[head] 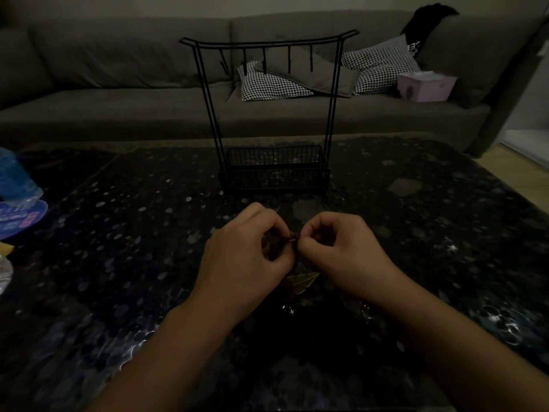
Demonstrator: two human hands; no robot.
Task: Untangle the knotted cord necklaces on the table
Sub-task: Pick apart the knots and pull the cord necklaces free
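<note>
Both hands' fingers, left hand (246,251) and right hand (341,251), pinch the knotted cord necklaces (292,239) between them.

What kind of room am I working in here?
Most likely a home living room, dimly lit: a long grey sofa with checked cushions and a tissue box sits behind the dark speckled coffee table.
</note>
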